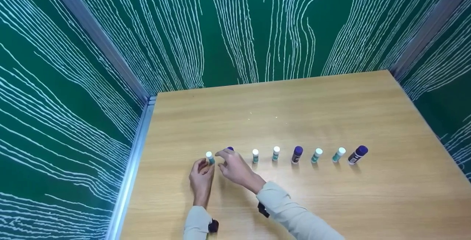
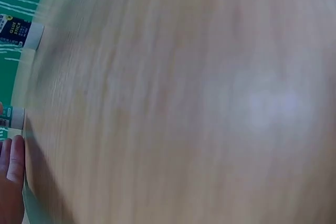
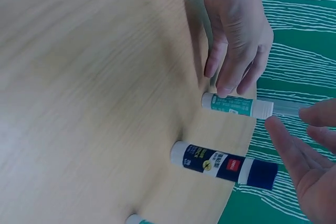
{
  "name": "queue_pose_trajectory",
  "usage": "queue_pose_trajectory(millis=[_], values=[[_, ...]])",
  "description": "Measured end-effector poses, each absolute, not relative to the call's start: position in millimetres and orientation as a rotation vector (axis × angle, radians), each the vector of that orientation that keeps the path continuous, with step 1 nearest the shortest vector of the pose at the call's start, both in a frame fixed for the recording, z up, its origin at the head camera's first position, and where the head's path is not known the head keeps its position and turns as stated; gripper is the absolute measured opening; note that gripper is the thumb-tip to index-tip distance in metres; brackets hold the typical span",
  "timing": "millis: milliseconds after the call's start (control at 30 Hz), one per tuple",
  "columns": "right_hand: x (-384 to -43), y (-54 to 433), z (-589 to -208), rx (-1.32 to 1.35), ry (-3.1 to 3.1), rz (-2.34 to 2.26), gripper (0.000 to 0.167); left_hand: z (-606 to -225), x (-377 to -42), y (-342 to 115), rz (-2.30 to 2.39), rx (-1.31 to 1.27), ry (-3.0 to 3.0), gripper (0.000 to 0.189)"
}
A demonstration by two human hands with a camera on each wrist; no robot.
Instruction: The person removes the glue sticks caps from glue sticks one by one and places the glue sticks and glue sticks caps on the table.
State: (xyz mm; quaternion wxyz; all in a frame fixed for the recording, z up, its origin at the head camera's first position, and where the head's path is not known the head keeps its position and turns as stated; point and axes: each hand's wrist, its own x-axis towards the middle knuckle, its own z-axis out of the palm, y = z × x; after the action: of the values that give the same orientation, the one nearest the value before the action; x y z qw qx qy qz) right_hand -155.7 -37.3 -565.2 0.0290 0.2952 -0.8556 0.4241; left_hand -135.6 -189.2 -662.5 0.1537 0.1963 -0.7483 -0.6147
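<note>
My left hand (image 1: 201,177) holds a small green glue stick (image 3: 231,104) with a white cap near its base, fingertips against the label. The glue stick stands upright on the table at the left end of a row. Just right of its cap hovers my right hand (image 1: 237,168), fingers loosely bent and holding nothing; in the right wrist view its fingertips (image 3: 275,124) come close to the white cap. A larger dark blue glue stick (image 3: 223,165) stands beside the green one, mostly hidden behind my right hand in the head view.
The row continues right along the wooden table (image 1: 294,203) with green glue sticks (image 1: 255,156) and dark blue ones (image 1: 297,155), all upright, ending at a dark blue glue stick (image 1: 357,155). Green walls (image 1: 228,63) with white lines enclose the table.
</note>
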Motion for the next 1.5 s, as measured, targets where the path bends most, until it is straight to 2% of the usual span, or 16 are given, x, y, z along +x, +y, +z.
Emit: queue_pose_trajectory(millis=[433,667,900,1067,1267,1500], values=[[-174,-70,-558,0.869,-2.772,1.216,0.033,-663,-152,-194,-1.663,0.384,-2.181,0.027],[-179,-80,-566,0.867,-2.878,1.113,0.037,-663,-156,-195,-1.578,0.330,-2.221,0.028],[-182,-82,-580,0.950,-2.877,1.137,0.029,-662,-156,-197,-1.444,0.280,-2.315,0.024],[-184,-82,-580,0.973,-2.776,1.144,0.022,-658,-153,-202,-1.563,0.221,-2.272,0.025],[-184,-78,-577,1.013,-2.650,1.114,0.014,-633,-144,-203,-1.857,0.196,-2.182,0.021],[-182,-72,-571,1.015,-2.649,1.140,0.014,-606,-133,-196,-1.870,0.170,-2.191,0.021]])
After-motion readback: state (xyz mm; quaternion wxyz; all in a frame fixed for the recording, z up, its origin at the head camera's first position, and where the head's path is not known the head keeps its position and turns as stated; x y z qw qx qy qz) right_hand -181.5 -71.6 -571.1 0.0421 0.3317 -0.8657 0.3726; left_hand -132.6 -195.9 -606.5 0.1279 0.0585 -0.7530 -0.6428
